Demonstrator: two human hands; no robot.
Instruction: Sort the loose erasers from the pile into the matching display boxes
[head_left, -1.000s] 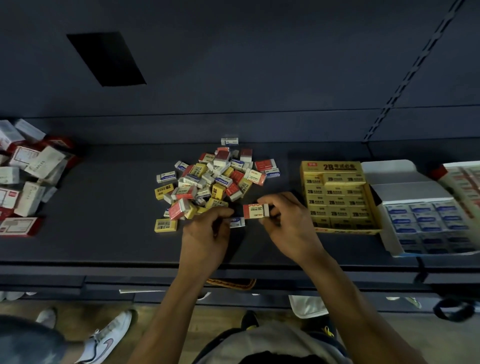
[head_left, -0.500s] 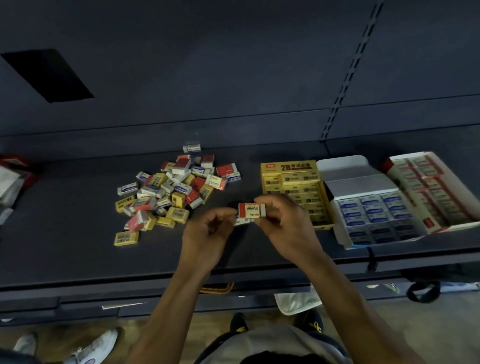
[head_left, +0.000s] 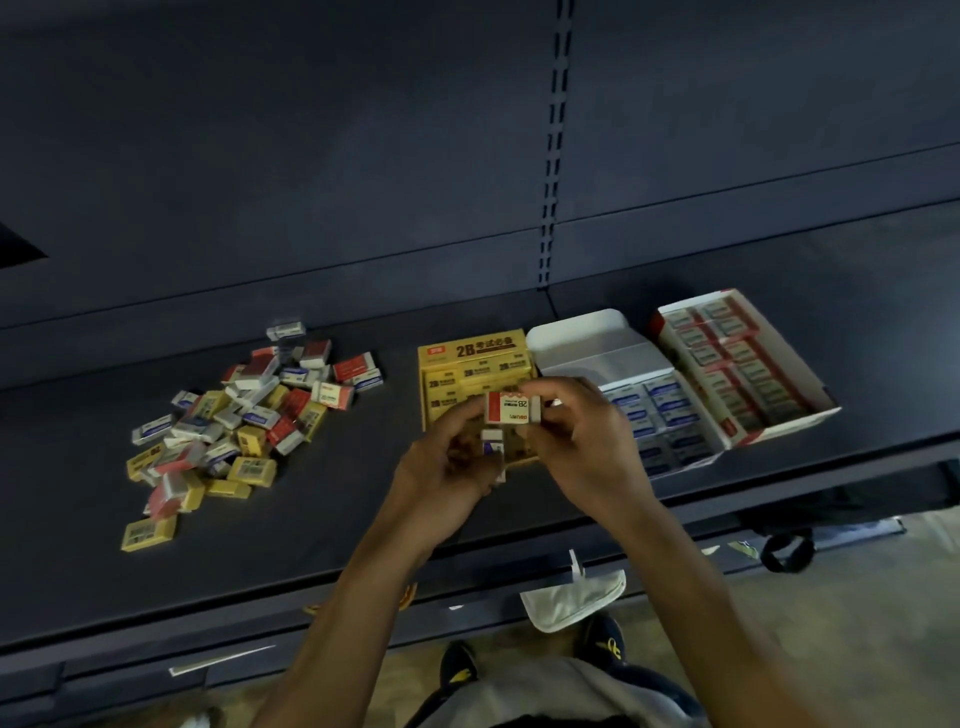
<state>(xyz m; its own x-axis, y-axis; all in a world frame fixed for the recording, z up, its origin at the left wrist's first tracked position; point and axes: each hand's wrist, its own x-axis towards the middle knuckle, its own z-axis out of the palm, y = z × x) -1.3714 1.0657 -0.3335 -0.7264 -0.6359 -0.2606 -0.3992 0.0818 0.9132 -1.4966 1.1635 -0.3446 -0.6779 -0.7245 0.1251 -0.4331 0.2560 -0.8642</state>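
The right hand (head_left: 587, 447) pinched a red-and-white eraser (head_left: 513, 408) between thumb and fingertips, label up, above the near half of the yellow box (head_left: 470, 358). The left hand (head_left: 441, 473) was curled round a blue-and-white eraser (head_left: 492, 444); whether it held more could not be told. The pile (head_left: 249, 415) lay at 9 o'clock from the hands on the shelf (head_left: 337, 519), well apart from the boxes. The blue box (head_left: 587, 343) sat at 3 o'clock, and the red box (head_left: 779, 425) beyond it at 2 o'clock.

Assessment: the step in hand appeared to be checking labels before placement. The red-and-white piece should travel past the blue box to the red box, not drop into the yellow one beneath it. It should be turned to match the rows already seated and pressed flat into a gap. The blue-and-white piece belongs at 3 o'clock. A firm pinch on each is advised, since a slip here would land an eraser in the wrong box.
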